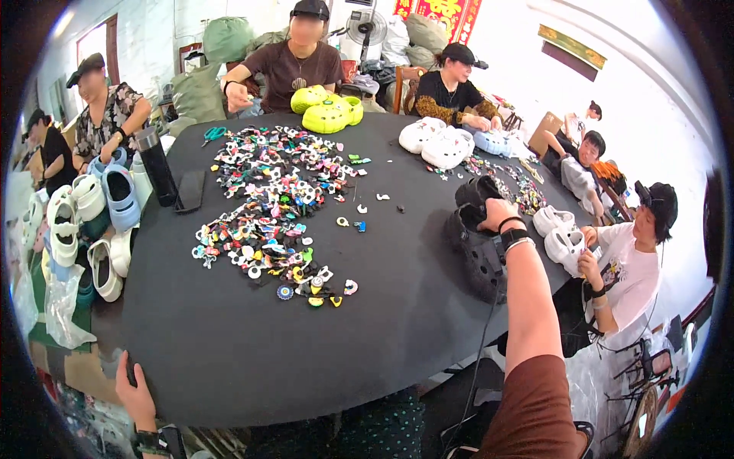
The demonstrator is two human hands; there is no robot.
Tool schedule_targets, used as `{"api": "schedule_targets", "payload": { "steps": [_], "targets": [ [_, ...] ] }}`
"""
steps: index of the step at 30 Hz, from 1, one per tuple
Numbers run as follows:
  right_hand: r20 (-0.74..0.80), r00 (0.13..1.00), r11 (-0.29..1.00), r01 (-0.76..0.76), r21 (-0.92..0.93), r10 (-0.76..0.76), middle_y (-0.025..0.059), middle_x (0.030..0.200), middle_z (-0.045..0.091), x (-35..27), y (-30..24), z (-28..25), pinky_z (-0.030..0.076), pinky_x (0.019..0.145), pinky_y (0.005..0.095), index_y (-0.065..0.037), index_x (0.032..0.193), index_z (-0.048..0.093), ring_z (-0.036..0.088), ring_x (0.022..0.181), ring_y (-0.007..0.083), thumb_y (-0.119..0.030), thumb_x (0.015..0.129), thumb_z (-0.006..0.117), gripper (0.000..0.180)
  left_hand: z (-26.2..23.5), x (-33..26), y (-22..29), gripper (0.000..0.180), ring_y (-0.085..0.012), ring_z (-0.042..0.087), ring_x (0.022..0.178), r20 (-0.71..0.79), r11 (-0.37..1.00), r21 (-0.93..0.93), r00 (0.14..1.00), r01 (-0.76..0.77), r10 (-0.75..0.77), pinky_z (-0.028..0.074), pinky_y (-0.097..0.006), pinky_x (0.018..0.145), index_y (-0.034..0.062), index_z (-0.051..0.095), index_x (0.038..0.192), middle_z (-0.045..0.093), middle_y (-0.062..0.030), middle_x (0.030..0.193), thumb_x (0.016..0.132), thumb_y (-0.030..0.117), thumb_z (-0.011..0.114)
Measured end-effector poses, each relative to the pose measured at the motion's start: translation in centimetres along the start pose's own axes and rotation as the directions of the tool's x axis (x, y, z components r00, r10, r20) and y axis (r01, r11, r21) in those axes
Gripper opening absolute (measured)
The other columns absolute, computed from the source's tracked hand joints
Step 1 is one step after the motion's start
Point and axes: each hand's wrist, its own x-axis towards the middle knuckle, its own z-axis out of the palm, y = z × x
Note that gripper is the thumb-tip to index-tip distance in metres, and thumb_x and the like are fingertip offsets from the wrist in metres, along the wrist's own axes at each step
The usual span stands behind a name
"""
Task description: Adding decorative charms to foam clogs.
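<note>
My right arm reaches across the table's right side. There, my right hand (498, 216) is closed on the upper part of a pair of black clogs (475, 256), which stand close together on the dark table (329, 359). Its fingertips are partly hidden in the shoe. At the near left, my left hand (136, 392) rests by the table edge with its fingers stretched apart, holding nothing. A wide pile of small colourful shoe charms (283, 183) spreads over the left middle of the table. A few loose charms (361, 226) lie between the pile and the black clogs.
Lime clogs (329, 111) and white clogs (437, 143) sit at the far side. More white clogs (562, 237) stand on the right. A black tumbler (156, 167) is at the left edge, beside stacked shoes (92, 206). Several people sit around the table.
</note>
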Motion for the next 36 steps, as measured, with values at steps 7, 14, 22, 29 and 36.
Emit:
{"api": "schedule_targets", "payload": {
  "steps": [7,14,22,29,36],
  "targets": [
    [-0.118,0.977,0.974,0.190,0.126,-0.175,0.0107,0.107,0.070,-5.6,-1.5,-0.6,0.037,0.098,0.0611,-0.013,0.103,0.070,0.060,0.113,0.0326,-0.041,0.066,0.084,0.048,0.1,-0.1,-0.9,0.038,-0.0355,0.056,0.121,-0.066,0.998,0.018,0.995,-0.068,0.069,0.042,-0.041,0.104,-0.0037,0.057,0.128,0.060,-0.0209,0.129,0.095,0.015,0.057],
    [-0.465,0.561,0.700,0.684,-0.205,-0.684,0.0066,0.092,0.066,-17.3,-11.0,-11.2,0.038,0.087,0.0467,-0.009,0.090,0.065,0.055,0.101,0.0290,-0.025,0.070,0.080,0.030,1.0,0.0,-0.8,0.037,-0.0375,0.059,0.110,-0.153,0.986,0.077,0.976,-0.145,0.156,0.046,-0.044,0.095,0.0039,0.061,0.124,0.064,-0.0197,0.118,0.091,0.021,0.063],
    [-0.490,-0.281,-0.012,0.876,-0.482,-0.825,-0.0014,0.077,0.058,-28.9,-30.2,-17.2,0.040,0.086,0.0366,-0.016,0.075,0.061,0.054,0.092,0.0191,-0.019,0.078,0.061,0.003,0.5,-0.8,-0.5,0.038,-0.0379,0.061,0.106,-0.199,0.989,0.086,0.970,-0.124,0.139,0.048,-0.045,0.091,0.0045,0.062,0.122,0.065,-0.0188,0.114,0.089,0.023,0.064],
    [-0.494,-0.340,-0.079,0.876,-0.476,-0.801,0.0048,0.109,0.059,-34.9,-41.8,-10.9,0.037,0.104,0.0451,-0.009,0.108,0.062,0.051,0.119,0.0209,-0.015,0.086,0.054,0.024,0.1,-0.8,0.4,0.049,-0.0371,0.057,0.110,-0.088,0.994,0.096,0.994,-0.056,0.065,0.047,-0.043,0.093,0.0085,0.060,0.126,0.063,-0.0150,0.119,0.077,0.012,0.066],
    [-0.592,-0.160,-0.129,0.987,-0.095,-0.789,0.0148,0.143,0.045,-35.8,-37.0,-10.6,0.037,0.106,0.0482,-0.008,0.132,0.054,0.039,0.136,0.0351,-0.012,0.086,0.059,0.047,0.1,-1.3,-1.0,0.057,-0.0392,0.056,0.111,-0.132,0.989,0.120,0.986,-0.082,0.098,0.046,-0.043,0.093,0.0075,0.059,0.125,0.061,-0.0164,0.121,0.069,0.005,0.069]
  ]
}}
